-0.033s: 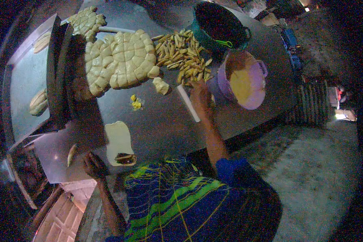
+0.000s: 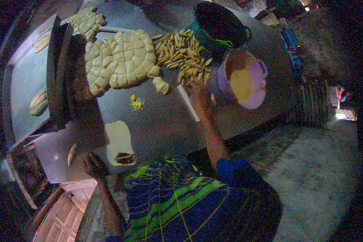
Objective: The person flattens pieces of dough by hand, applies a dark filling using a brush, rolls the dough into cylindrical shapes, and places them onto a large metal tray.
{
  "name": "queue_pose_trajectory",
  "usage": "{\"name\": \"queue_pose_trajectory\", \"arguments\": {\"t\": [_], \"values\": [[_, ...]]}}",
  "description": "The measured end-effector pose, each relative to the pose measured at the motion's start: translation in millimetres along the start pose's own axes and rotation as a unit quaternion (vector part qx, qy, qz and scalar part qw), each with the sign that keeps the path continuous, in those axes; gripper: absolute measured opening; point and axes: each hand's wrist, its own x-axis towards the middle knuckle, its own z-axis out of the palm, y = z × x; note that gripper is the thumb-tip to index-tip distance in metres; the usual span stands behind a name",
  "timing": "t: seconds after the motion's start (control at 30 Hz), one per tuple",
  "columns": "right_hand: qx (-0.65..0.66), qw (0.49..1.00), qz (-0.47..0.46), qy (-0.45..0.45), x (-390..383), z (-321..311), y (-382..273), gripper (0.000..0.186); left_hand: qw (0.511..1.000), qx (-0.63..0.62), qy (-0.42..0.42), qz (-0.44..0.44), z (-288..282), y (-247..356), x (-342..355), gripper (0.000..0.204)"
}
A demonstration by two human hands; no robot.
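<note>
My right hand (image 2: 200, 94) reaches to the near edge of a heap of yellow-brown strips (image 2: 179, 50), fingers bent down among them; whether a strip is between them is hidden. Beside it lies a white rolling pin (image 2: 188, 104). My left hand (image 2: 94, 165) is curled closed near the table's front edge, too dark to show what is inside. To its right is a flat rolled-out sheet of dough (image 2: 117, 139), with dark brown strips (image 2: 125, 158) laid across its near end. A thin pale piece (image 2: 71, 155) lies left of that hand.
Large scored slabs of dough (image 2: 125, 58) cover the back left, with a loose lump (image 2: 161, 86) and yellow dabs (image 2: 136, 103) nearby. A purple tub (image 2: 250, 101) and a dark green basin (image 2: 197, 34) stand back right. A metal tray (image 2: 28, 80) holding shaped dough is at left.
</note>
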Motion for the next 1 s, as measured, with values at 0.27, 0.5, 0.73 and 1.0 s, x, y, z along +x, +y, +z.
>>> {"name": "queue_pose_trajectory", "arguments": {"t": [0.27,0.5,0.73,1.0], "values": [[-0.093,0.993,-0.063,-0.034,3,9,11,0.034,0.994,-0.1,-0.008,-0.049,21,-45,-21,0.023],[0.017,0.998,-0.058,0.024,38,11,17,0.032,0.995,0.069,0.001,0.078,0,-9,-2,0.019],[0.008,0.997,-0.077,0.011,98,28,-11,0.034,0.986,0.145,0.004,0.081,37,-82,-33,0.019],[-0.007,0.991,-0.123,-0.055,150,109,63,0.049,0.997,0.052,0.013,0.053,9,-27,-18,0.028]]}}
